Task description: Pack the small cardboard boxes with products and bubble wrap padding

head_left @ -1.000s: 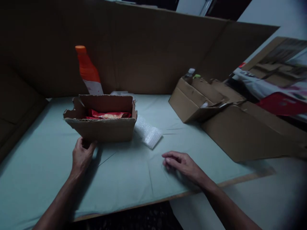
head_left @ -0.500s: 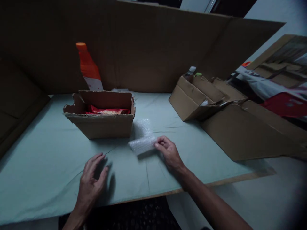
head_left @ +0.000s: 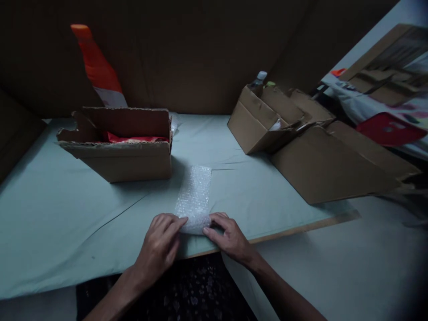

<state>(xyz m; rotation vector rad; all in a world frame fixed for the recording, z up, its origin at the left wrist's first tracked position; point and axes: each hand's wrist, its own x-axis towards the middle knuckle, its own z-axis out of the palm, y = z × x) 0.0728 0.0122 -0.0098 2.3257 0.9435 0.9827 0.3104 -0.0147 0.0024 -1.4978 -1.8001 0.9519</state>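
Left hand (head_left: 158, 244), right hand (head_left: 232, 238) clamped on bubble-wrap strip (head_left: 194, 191), opposite sides, near end; open-topped cardboard box (head_left: 140, 165) farther left on bench (head_left: 110, 240).

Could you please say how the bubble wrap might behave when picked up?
The bubble wrap is probably floppy, since its far part lies flat. It looks light for its size, being thin and bubbled. Its near end, seemingly folded between the left hand and right hand, might spring open.

You have one left hand (head_left: 158, 240), one right hand (head_left: 233, 240) and one bubble-wrap strip (head_left: 194, 195) near twelve o'clock. Near eleven, count one open-topped cardboard box (head_left: 140, 165), one red packet (head_left: 129, 138) and one orange-capped bottle (head_left: 100, 71); near one, one white-capped bottle (head_left: 259, 80).
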